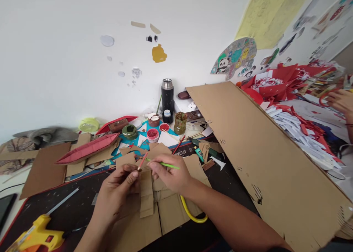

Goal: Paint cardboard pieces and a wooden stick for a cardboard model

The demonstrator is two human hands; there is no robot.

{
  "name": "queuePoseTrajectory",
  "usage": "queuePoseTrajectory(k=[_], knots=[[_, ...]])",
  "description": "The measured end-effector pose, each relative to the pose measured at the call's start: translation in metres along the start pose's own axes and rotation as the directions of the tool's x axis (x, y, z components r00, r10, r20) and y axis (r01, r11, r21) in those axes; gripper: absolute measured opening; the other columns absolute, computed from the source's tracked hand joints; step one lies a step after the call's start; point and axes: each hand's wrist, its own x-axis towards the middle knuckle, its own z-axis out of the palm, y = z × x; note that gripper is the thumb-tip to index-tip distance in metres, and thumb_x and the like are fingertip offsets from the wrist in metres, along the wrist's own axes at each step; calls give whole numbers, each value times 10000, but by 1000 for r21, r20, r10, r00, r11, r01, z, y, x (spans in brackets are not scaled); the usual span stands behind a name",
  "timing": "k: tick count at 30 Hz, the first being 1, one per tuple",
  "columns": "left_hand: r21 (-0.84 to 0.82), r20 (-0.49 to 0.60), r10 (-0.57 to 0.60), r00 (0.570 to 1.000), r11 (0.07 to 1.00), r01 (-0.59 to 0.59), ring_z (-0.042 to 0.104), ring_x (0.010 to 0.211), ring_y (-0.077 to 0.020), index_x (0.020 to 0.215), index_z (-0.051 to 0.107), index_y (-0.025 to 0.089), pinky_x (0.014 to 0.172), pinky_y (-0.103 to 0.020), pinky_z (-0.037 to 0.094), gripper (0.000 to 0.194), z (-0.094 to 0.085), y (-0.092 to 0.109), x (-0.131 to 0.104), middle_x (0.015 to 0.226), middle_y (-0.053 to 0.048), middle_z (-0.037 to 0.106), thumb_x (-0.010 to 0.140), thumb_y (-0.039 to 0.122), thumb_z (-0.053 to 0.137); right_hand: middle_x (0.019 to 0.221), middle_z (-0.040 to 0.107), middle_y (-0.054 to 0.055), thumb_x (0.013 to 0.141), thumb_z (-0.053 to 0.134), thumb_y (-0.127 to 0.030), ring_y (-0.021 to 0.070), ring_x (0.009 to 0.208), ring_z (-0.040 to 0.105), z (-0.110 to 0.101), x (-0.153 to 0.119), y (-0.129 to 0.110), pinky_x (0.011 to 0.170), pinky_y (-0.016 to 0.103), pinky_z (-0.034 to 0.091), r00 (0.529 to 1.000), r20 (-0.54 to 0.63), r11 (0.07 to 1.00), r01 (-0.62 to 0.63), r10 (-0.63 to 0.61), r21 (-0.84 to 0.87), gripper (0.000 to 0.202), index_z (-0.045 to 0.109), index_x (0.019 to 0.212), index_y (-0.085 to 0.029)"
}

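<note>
My left hand [117, 187] pinches a thin stick [143, 160], painted pinkish red along its upper part and pale near the fingertips. My right hand [173, 173] grips a slender paintbrush with a bright green handle [170, 166], its tip end pointing left toward the stick. Whether the brush touches the stick I cannot tell. Dark smudges mark the left fingers. Below both hands lie cut cardboard pieces [146, 204], and a yellow curved handle [190, 214] shows under my right forearm. Behind are an open pot of red paint [152, 135] and a smaller red pot [164, 127].
A yellow glue gun [40, 233] lies at lower left. A red-painted cardboard boat shape [88, 148] rests behind it. A black flask [167, 97] stands by the wall. At right, a large cardboard panel [259, 149] leans, with another person's hand [342, 100] beyond.
</note>
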Motion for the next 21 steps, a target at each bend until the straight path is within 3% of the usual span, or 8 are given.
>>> queuePoseTrajectory(k=[4,10,21], knots=[[270,-193,164,967,957,-109,612,702,-179,879,822,245,640,-286,508,400,-19,-2,6,791,-19,736,744,609,919,658,706,14,1063,636,-747,142,519,668,-11,7,-3,467,226,477,972,-173,958,-109,158,265,578,777,946,-198],[333,-275,189,943,938,-90,644,711,-203,912,825,248,663,-301,513,400,-36,-4,17,765,-20,752,774,622,858,599,662,-8,991,684,-823,138,453,649,-26,17,-13,413,207,446,926,-312,914,-76,213,400,631,705,900,-199],[496,-287,185,940,868,-19,686,704,-242,944,829,251,640,-333,530,504,-37,-10,24,799,-36,808,732,705,772,611,679,5,978,697,-828,142,460,671,-24,15,-19,395,189,422,953,-203,857,-94,225,507,640,679,861,-199]])
